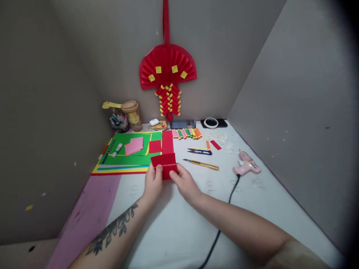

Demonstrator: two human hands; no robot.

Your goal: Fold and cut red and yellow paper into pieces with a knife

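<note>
Smooth red rectangular paper (165,160), creased straight across, and here the left hand (153,181) and right hand (184,181) both pinch its nearer panel from opposite sides!

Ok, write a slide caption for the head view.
Left hand and right hand hold creased red paper, a red fan hanging on the wall beyond.

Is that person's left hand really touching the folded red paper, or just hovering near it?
Touching. The head view shows the left hand at the left side of the red paper, its thumb lying over the front.
</note>
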